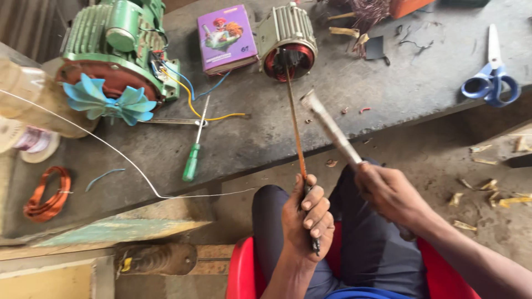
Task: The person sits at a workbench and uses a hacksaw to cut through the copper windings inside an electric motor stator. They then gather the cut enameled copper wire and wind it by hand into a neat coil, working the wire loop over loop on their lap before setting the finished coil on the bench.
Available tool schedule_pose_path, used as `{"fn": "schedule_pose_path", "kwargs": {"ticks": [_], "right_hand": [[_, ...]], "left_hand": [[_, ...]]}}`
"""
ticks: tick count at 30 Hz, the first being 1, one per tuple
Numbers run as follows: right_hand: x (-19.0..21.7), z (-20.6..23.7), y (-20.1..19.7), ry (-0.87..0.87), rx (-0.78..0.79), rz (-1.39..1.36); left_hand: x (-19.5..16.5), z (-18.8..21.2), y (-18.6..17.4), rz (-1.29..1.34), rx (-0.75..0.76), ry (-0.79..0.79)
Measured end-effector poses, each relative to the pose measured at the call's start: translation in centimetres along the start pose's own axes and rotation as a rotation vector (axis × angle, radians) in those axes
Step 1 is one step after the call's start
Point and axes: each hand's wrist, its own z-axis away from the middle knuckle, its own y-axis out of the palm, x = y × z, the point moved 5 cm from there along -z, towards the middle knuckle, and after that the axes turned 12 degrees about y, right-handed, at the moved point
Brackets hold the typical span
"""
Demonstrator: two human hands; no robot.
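- Hands first: left hand [306, 216] is closed round the lower end of a thin orange rod [295, 127]; right hand [389, 191] is clenched on the handle of a hammer [331, 128], head raised over the bench's front edge.
- Rod runs from the left fist up & across the front edge; its tip sits in the mouth of a small motor shell [288, 41] near the back edge, centre, w/ red copper winding showing inside.
- Handling, my guess: rod looks stiff but slim, may flex or skid if struck off-line, so grip low, well clear of the struck end. Shell looks heavy, ribbed metal, lying on its side, could roll; windings fragile.
- Hammer looks heavy-headed; hold it far down the handle.
- Packages: purple box [226, 37], flat & rectangular w/ a cartoon picture on top, lies just left of the shell toward the back edge.
- Green motor [119, 44] w/ pale blue fan sits at the back-left corner; green screwdriver [194, 149] near the front edge; blue scissors [492, 77] by the right edge.
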Motion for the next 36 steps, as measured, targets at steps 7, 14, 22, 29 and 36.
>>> {"fn": "schedule_pose_path", "kwargs": {"ticks": [7,14,22,29,36], "right_hand": [[2.8,1.2,-1.5,-0.261,-0.05,-0.228],[2.2,1.3,-0.6,-0.231,0.006,-0.221],[0.7,1.0,-1.3,-0.16,-0.014,-0.222],[-1.0,0.3,-1.4,-0.112,0.021,-0.213],[-2.2,0.0,-1.1,-0.065,0.051,-0.201]], "left_hand": [[1.0,-0.3,1.6,-0.159,-0.041,-0.003],[0.1,-0.4,0.6,-0.324,-0.051,0.069],[-0.5,0.3,-1.5,-0.195,-0.125,0.001],[-0.1,0.5,-2.7,-0.252,-0.05,-0.032],[1.1,2.2,-1.9,-0.332,-0.196,-0.058]]}}
